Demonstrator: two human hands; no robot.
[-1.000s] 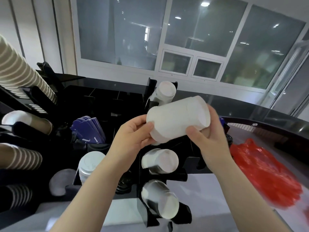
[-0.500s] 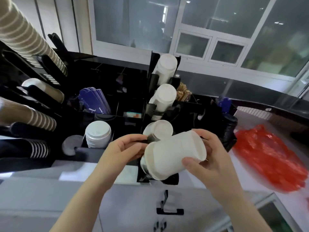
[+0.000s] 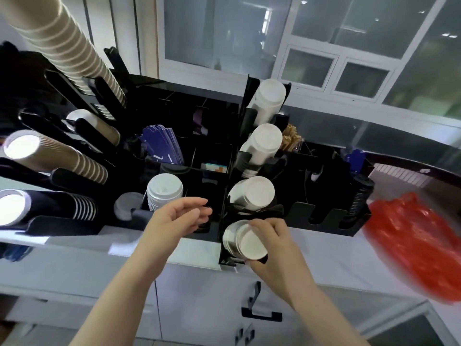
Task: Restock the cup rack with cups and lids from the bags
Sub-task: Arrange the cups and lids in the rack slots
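Observation:
A black cup rack stands on the white counter with a column of slanted slots holding white cup stacks. In the lowest slot sits a white cup stack, its end facing me. My right hand wraps around that stack, fingers over its top and thumb under it. To the left, above the counter edge, my left hand hovers with its fingers apart and nothing in it. The slots above hold other white cup stacks. A red plastic bag lies on the counter at the right.
Ribbed brown and dark cup stacks jut out of a second rack at the left. A pile of white lids and blue sleeves sit in the middle compartments. Black lids are stacked at the right end. Cabinet doors lie below the counter.
Both hands carried the white cup stack down from chest height and pushed it into the lowest slot. My left hand has let go and drawn off to the left.

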